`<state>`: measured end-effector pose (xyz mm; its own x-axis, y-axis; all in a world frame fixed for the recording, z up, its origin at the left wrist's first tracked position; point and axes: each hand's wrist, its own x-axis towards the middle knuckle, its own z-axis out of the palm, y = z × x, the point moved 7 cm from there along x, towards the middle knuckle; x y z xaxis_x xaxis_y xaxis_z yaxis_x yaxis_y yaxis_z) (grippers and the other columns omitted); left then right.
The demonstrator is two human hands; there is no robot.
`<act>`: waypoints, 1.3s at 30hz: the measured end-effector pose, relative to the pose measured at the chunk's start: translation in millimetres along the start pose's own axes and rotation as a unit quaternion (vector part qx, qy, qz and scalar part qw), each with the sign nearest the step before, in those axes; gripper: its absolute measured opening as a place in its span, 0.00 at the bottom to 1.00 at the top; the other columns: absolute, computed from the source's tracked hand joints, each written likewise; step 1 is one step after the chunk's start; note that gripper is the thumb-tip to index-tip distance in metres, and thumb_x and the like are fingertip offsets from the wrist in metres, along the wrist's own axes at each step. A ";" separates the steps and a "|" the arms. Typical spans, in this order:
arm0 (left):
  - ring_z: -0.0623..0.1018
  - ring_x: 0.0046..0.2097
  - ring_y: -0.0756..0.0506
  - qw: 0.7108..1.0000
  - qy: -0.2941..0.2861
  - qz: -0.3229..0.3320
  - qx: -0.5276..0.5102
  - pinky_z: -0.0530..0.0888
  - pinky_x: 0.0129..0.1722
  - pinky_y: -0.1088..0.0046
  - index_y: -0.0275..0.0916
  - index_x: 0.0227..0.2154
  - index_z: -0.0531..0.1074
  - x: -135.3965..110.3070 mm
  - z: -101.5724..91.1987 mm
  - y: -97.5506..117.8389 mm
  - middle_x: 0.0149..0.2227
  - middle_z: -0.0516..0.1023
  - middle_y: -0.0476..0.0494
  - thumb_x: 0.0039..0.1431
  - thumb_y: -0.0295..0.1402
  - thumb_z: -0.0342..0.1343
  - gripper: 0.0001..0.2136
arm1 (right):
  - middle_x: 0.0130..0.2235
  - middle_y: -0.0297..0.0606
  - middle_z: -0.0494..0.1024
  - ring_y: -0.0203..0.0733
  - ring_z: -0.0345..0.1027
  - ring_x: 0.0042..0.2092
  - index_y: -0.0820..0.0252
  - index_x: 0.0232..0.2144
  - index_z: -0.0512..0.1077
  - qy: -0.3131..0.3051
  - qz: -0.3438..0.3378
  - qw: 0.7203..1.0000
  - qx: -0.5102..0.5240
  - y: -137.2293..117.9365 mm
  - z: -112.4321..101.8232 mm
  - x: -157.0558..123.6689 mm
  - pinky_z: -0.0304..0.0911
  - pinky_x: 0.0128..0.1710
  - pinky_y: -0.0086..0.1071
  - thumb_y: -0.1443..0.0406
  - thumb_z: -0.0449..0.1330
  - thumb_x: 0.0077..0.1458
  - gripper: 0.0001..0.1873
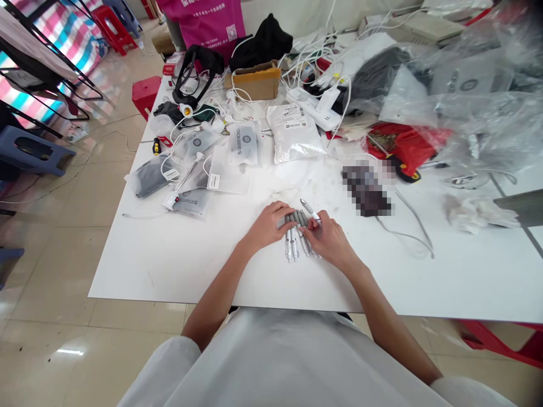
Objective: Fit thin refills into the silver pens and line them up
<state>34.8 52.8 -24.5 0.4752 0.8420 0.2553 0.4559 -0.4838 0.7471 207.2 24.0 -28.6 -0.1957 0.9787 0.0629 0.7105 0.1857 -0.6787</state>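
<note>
Several white pens with grey grips lie side by side on the white table, in front of my body. My left hand is at the left of the row, its thumb and fingers closed around the grey ends of the pens. Another white pen is in my right hand, slanting with its grey tip up and to the left. The fingers of my right hand also reach down to the right side of the row and partly hide the pens there.
Plastic-bagged items and a white parcel lie beyond my hands. A blurred-out dark object with a cable is to the right. Tangled white cables, a cardboard box and clear plastic bags crowd the back.
</note>
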 end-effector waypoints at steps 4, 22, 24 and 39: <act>0.77 0.54 0.39 1.000 -0.007 -0.012 -0.008 0.74 0.58 0.55 0.43 0.54 0.74 -0.4 1.6 1.1 0.52 0.76 0.38 0.69 0.38 0.58 0.14 | 0.38 0.39 0.74 0.49 0.72 0.35 0.52 0.41 0.59 0.008 0.008 1.000 -0.001 -2.2 -1.8 -0.5 0.65 0.34 0.39 0.54 0.60 0.63 0.14; 0.77 0.51 0.41 1.000 -0.020 0.001 0.008 0.76 0.55 0.57 0.43 0.53 0.78 -1.9 4.7 6.1 0.50 0.73 0.38 0.71 0.38 0.55 0.13 | 0.43 0.43 0.70 0.48 0.71 0.36 0.54 0.44 0.61 0.018 -0.006 1.000 0.009 -8.0 -0.2 -6.2 0.67 0.33 0.41 0.57 0.58 0.64 0.12; 0.76 0.52 0.41 1.000 -0.018 0.008 0.010 0.76 0.56 0.57 0.44 0.54 0.78 -2.5 5.0 6.3 0.50 0.72 0.38 0.72 0.38 0.54 0.14 | 0.43 0.42 0.71 0.47 0.71 0.36 0.54 0.44 0.61 0.022 0.000 1.000 0.017 -6.9 -1.5 -5.8 0.67 0.35 0.41 0.58 0.59 0.64 0.12; 0.76 0.51 0.41 0.999 -0.011 0.025 0.020 0.75 0.56 0.56 0.45 0.56 0.78 -4.9 5.4 5.3 0.50 0.73 0.37 0.72 0.39 0.54 0.16 | 0.40 0.39 0.70 0.44 0.69 0.34 0.54 0.43 0.63 0.024 0.014 0.999 0.028 -1.0 -0.6 -1.5 0.65 0.35 0.39 0.56 0.60 0.63 0.13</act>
<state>38.9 44.8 -25.1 0.5139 0.8113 0.2786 0.4607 -0.5350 0.7082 207.3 22.4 -27.5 -0.1422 0.9868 0.0770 0.6762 0.1537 -0.7205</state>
